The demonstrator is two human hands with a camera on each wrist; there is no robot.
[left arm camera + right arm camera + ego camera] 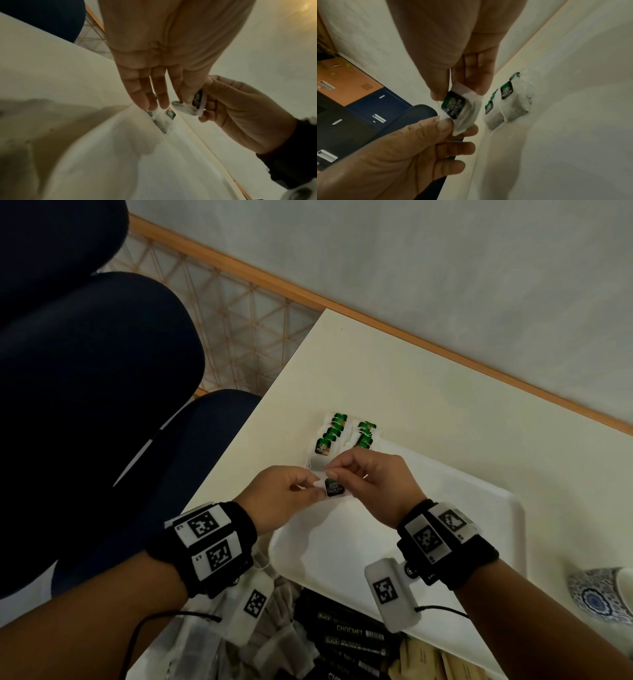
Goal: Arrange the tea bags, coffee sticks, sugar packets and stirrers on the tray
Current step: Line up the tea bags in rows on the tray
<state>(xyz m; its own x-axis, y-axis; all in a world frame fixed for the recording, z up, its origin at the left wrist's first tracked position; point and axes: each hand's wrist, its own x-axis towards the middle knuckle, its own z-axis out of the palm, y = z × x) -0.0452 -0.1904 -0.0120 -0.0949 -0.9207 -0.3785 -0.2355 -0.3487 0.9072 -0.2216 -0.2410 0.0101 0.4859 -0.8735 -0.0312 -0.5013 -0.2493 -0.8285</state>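
Tea-bag step under way: left hand (284,494) and right hand (373,477) both pinch one white green-tagged tea bag (334,487) above the white plastic tray's (479,508) far-left corner. Next, lay it beside the two overlapping rows (346,436).

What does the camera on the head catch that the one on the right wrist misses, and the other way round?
Only the head view shows the black coffee sticks, the patterned cup, the wrist bands and the blue chair.

Only the right wrist view shows the orange and blue drawer cabinets behind the hands, and the held bag's green label up close.

Both show the left hand and the right hand pinching one tea bag, with two rows of tea bags already laid on the white tray.
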